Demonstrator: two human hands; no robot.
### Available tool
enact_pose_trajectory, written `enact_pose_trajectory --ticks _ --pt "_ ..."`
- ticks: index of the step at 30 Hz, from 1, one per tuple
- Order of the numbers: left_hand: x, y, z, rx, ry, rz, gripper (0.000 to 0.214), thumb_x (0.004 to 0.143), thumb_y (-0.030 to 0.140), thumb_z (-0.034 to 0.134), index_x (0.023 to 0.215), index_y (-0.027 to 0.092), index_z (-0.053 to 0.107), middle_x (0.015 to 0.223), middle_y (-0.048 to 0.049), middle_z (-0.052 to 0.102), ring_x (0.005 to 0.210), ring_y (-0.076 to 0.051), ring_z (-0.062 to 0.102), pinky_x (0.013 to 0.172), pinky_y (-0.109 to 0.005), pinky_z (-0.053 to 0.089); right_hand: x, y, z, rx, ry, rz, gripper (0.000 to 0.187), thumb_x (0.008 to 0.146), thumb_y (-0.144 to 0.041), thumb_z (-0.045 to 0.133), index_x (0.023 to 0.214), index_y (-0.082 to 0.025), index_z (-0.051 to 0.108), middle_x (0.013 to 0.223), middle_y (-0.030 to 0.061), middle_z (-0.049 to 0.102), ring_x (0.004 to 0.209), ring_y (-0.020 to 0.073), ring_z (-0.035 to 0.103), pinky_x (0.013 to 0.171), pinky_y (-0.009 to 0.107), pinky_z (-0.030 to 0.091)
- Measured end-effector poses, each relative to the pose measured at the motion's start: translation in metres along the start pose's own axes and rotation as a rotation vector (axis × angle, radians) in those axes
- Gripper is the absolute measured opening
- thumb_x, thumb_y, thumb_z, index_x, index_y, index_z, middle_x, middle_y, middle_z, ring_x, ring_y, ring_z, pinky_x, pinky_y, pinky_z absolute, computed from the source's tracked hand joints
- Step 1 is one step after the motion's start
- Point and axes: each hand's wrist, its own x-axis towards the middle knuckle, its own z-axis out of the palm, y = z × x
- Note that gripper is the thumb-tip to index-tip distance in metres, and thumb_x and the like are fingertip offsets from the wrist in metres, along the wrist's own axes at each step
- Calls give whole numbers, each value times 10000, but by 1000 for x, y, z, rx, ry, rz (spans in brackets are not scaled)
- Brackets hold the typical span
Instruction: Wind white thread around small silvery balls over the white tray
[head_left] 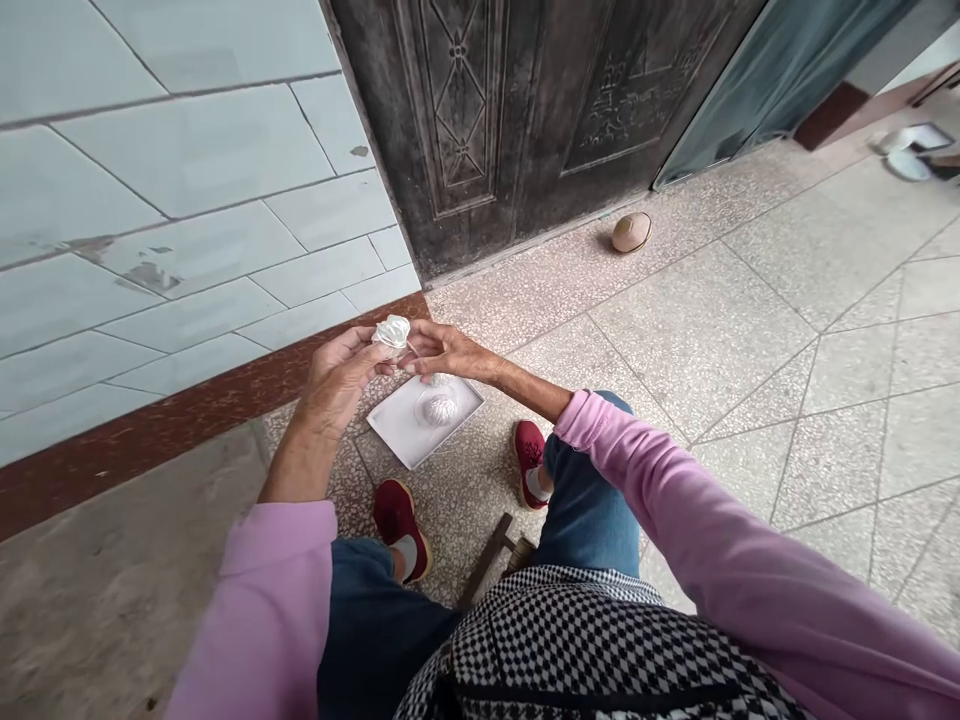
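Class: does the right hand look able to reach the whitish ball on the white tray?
Probably yes: the right hand hovers above the ball on the tray, nothing between; but its fingers pinch the crumpled white piece shared with the left hand.

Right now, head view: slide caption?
Over a white tray, left hand and right hand pinch a white wad.

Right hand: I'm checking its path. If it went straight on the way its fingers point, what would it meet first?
The small white bundle that the right hand touches; just behind it come the fingers of the left hand. Depth is unclear, but nothing else seems to lie between.
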Motion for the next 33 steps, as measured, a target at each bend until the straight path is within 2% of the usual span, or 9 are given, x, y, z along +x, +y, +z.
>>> enact_pose_trajectory --ticks 3,5,10,15,18,22,24,28,33 --pt "1 4 4 -23 -20 11 536 696 421 1068 1139 184 881 1065 -111 866 850 -227 767 771 -347 644 -16 -4 -3 -82 67 24 409 1150 -461 1034 1255 -206 732 848 -49 706 728 156 648 679 240 534" --pt "1 4 8 -59 5 43 498 698 415 1052 1100 191 863 1039 -108 858 796 -204 729 753 -337 627 -26 -9 -1 -201 122 -13 416 1245 -567 923 1137 -201 755 758 -70 579 666 145 515 655 253 446" --pt "-2 -3 21 15 128 97 359 731 393 990 953 228 762 850 -37 775 673 -189 640 673 -318 545 -49 -28 16 -557 91 -62 293 1321 -288 787 1039 -210 806 966 33 754 943 207 680 917 316 549" --pt "-1 -10 14 511 281 254 231 802 216 943 911 264 744 844 -7 716 809 -254 686 798 -357 556 -56 -38 23 -703 50 -52 346 1315 -254 770 971 -237 747 900 29 710 938 228 677 899 334 528" --pt "-5 -12 8 655 171 233 265 740 174 978 879 274 775 886 -20 743 883 -284 705 868 -369 578 -50 -44 12 -699 60 -131 343 1326 -337 777 1001 -234 741 924 27 711 927 221 645 894 330 517" --pt "-17 -7 10 350 -121 68 342 694 325 1056 968 256 864 987 -69 849 908 -296 767 823 -372 623 -37 -53 -6 -657 216 -123 363 1342 -263 721 985 -209 752 869 9 638 935 201 602 868 317 484" --pt "-23 -2 15 170 -163 28 441 660 377 1087 1021 239 876 1039 -89 876 949 -303 805 842 -379 654 -32 -54 -6 -618 223 -74 373 1337 -180 687 970 -194 753 856 -4 626 923 178 585 859 307 462" --pt "-23 3 22 37 -55 46 476 619 391 1076 993 218 837 965 -70 846 874 -265 784 808 -364 643 -34 -43 11 -599 127 27 359 1301 -94 713 960 -188 770 839 -16 641 901 173 598 836 294 456" --pt "-12 -8 27 216 116 132 340 677 358 970 934 239 781 877 -30 780 805 -232 705 749 -337 575 -47 -29 28 -720 43 29 427 1271 -63 722 871 -213 715 796 -7 622 866 199 619 856 320 496"
